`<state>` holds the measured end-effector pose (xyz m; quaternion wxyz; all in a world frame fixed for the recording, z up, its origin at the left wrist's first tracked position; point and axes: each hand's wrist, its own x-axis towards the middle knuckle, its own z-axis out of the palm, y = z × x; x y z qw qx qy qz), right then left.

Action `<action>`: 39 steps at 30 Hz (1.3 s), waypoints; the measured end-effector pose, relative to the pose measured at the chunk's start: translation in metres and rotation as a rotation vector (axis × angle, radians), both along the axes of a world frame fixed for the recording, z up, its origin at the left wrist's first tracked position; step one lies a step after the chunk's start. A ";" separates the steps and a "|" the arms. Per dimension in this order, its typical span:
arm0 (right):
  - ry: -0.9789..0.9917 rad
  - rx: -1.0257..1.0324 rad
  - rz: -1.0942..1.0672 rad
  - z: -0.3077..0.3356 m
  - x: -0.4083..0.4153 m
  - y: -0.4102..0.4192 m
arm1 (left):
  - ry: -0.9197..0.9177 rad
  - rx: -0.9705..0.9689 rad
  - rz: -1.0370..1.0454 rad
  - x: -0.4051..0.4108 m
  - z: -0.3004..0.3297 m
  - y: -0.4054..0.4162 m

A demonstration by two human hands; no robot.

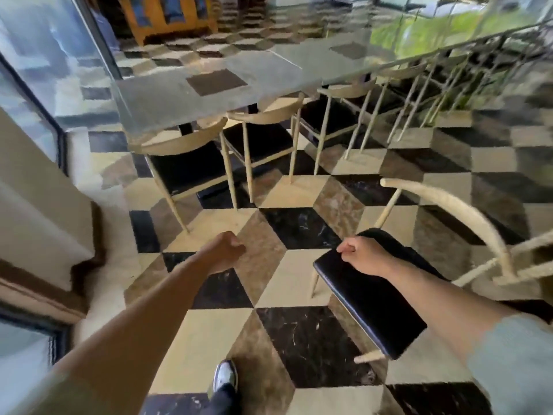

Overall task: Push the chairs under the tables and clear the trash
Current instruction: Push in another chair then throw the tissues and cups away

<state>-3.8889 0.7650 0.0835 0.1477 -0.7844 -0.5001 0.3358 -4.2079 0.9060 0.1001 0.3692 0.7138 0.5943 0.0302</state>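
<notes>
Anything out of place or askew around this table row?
One chair stands out on the floor at right, away from the long table, while the others are tucked under. The right hand is at its seat edge; the left hand is empty.

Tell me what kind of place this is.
Probably a cafe or restaurant dining area: a long row of tables, matching chairs tucked under, and a patterned tile floor.

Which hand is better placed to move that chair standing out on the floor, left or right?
Right. The right hand is already over the front edge of the stray chair with the black seat, while the left hand hangs closed over bare floor, away from any chair.
</notes>
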 end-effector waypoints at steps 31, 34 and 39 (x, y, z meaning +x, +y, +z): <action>0.232 0.002 -1.399 -0.071 0.398 0.206 | 0.276 -0.066 -1.363 0.744 -0.023 0.357; 0.293 -0.067 -1.562 -0.090 0.418 0.213 | 0.351 -0.154 -1.493 0.811 -0.053 0.340; 0.408 -0.106 -1.823 -0.106 0.434 0.227 | 0.470 -0.136 -1.797 0.892 -0.084 0.307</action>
